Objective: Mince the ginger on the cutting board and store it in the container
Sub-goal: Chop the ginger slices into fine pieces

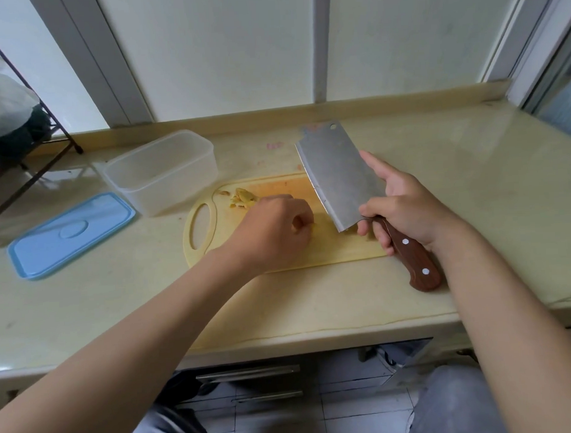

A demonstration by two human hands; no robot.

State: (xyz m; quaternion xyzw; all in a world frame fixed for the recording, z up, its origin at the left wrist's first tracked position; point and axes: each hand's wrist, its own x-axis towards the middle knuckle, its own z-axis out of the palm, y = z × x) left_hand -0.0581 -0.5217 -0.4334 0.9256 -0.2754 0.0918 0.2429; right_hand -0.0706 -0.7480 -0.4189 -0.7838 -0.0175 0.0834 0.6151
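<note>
Surface and room: a pale cream tabletop (438,185) was noted running under a white-framed window (317,53), with a raised lip along the back edge. A dark metal rack (36,160) stood at the far left. Below the front edge, drawers with metal handles (250,373) and a tiled floor were seen, with knees in grey trousers on either side.

Hidden or unclear: the rack's contents were cut off by the frame edge. The left grip (275,229) was laid knuckles-up on the cutting board (311,257), fingers curled under. Whatever lay beneath them was covered, so it could not be told whether anything was pinched. A yellowish speck at the fingertips was too small to identify. Faint reddish marks on the tabletop behind the board could not be made out.

Task items: the ginger (243,198) was seen as a small heap of pale yellow slices at the board's far left corner, near the handle slot and just beyond the left grip. The board was light yellow, stained orange toward the back. The cleaver (338,179) was held by the right grip (407,209), closed round its brown riveted handle, forefinger stretched along the blade. The blade was tilted, its heel low over the board. The container (161,172), translucent and open, was set just behind the board's left end. Its blue lid (71,233) lay flat beside it.
</note>
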